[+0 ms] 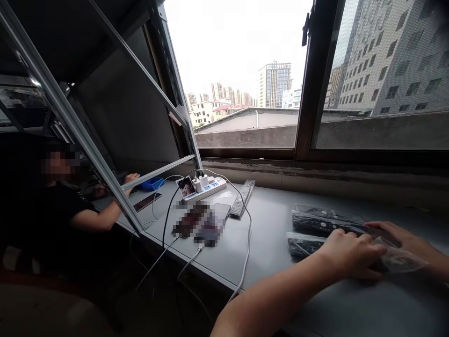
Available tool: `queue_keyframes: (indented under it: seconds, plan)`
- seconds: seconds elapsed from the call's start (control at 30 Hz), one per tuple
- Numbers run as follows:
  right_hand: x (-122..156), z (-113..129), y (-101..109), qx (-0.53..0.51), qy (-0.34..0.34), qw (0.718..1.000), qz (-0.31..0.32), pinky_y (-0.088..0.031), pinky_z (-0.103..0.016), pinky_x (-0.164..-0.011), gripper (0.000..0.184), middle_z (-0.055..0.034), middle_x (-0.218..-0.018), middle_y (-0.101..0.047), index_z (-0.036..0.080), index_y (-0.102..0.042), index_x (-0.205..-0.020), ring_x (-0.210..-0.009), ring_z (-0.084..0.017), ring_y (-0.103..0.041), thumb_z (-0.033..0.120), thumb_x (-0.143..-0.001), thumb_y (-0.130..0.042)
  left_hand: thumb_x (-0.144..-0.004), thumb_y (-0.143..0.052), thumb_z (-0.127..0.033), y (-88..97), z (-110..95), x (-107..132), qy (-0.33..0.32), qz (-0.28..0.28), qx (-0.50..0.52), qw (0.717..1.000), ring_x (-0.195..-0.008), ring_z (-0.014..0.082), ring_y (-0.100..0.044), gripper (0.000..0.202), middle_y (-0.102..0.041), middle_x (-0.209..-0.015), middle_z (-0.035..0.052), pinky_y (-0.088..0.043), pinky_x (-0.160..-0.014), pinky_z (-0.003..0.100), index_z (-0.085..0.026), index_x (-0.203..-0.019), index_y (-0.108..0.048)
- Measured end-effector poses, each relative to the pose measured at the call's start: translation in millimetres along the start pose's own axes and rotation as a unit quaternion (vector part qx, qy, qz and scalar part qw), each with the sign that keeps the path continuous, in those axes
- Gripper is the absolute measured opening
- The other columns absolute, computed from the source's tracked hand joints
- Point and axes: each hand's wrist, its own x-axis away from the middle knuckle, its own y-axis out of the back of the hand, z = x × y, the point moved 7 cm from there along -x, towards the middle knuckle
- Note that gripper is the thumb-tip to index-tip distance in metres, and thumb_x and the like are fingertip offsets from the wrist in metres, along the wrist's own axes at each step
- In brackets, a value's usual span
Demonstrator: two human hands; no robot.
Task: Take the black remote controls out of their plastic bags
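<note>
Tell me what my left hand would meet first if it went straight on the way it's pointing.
Most likely the clear plastic wrap just ahead of your left hand, which may already touch it. Your right hand seems close beyond, though depth is hard to judge.

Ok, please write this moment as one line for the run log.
left hand: at clear plastic | right hand: at clear plastic | nearby: black packs | on table: power strip

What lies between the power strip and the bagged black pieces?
In the head view, a wrapped bar, a white cable, then bare tabletop up to the bagged pieces.
</note>
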Motion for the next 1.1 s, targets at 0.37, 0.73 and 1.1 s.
queue_keyframes:
  seconds: [0.37,0.73,1.1]
  plan:
    - [10,9,-2,-0.08,-0.066,0.991,0.082,-0.042,-0.04,-0.085,0.053,-0.0115,-0.108,-0.062,0.031,-0.061,-0.092,-0.1,-0.029,-0.057,0.058,-0.047,-0.066,-0.085,-0.047,-0.045,-6.9,-35,-1,-0.066,-0.028,-0.015,0.997,-0.092,0.0167,-0.058,0.031,-0.058,-0.116,0.0079,-0.045,-0.068,0.03,-0.026,-0.107,-0.059]
    - [8,7,-1,-0.083,-0.054,0.992,0.084,-0.039,-0.039,-0.088,0.06,-0.015,-0.111,-0.059,0.025,-0.062,-0.096,-0.104,-0.03,-0.053,0.059,-0.047,-0.065,-0.081,-0.051,-0.056,-6.5,-25,-3,-0.014,-0.034,0.03,0.999,-0.103,0.0203,-0.054,0.045,-0.057,-0.118,0.0081,-0.043,-0.082,0.032,-0.019,-0.106,-0.06]
    - [13,16,-1,-0.016,0.004,0.997,0.076,-0.044,-0.041,-0.087,0.048,-0.0057,-0.111,-0.06,0.03,-0.058,-0.099,-0.105,-0.03,-0.055,0.059,-0.061,-0.053,-0.089,-0.041,-0.044,-0.7,-26,1,-0.052,-0.024,0.009,0.998,-0.103,0.0211,-0.053,0.041,-0.058,-0.115,0.0085,-0.041,-0.078,0.033,-0.013,-0.112,-0.056]
